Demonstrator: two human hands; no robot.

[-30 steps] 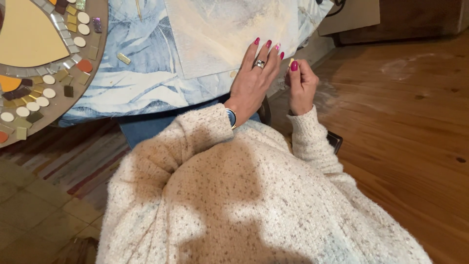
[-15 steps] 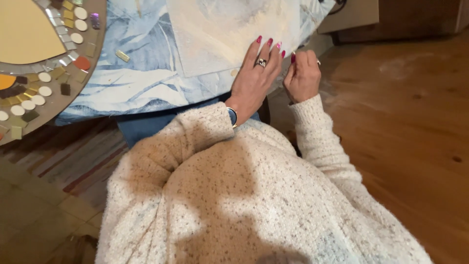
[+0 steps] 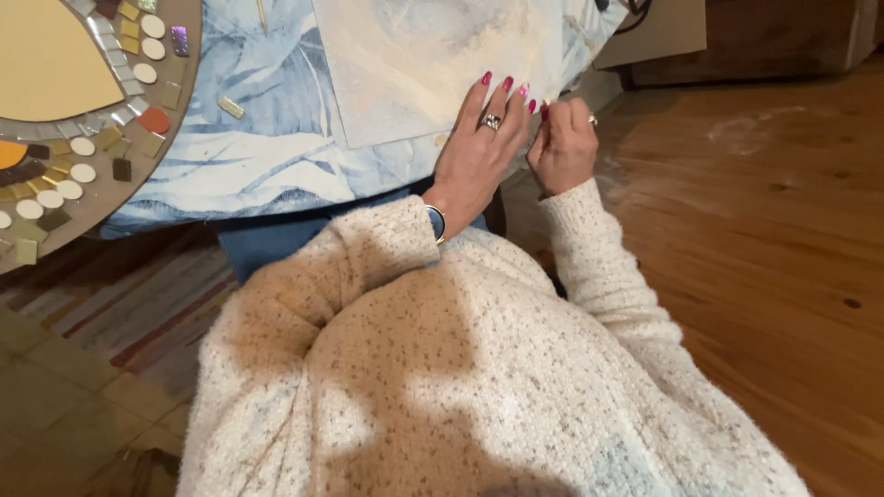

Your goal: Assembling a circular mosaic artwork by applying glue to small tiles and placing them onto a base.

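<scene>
Mosaic round part-tiled; both hands were at the pale sheet's corner.

Left hand (image 3: pixel 479 152) lay flat, fingers spread, on the pale sheet (image 3: pixel 424 55) on the counter (image 3: pixel 249 175). Right hand (image 3: pixel 564 138), just right of it, was curled; its grip could not be told (fingertips hidden). Mosaic round (image 3: pixel 83 138), well left of the sheet, showed bare gaps, judged unfinished.

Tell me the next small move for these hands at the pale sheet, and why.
Probably keep the left hand flat on the pale sheet while the right hand, fingers curled at the sheet's right edge, works that edge. The sheet lies loose on the blue cloth near the table's edge, so it could slip; what the right fingers pinch is too small to tell.
</scene>
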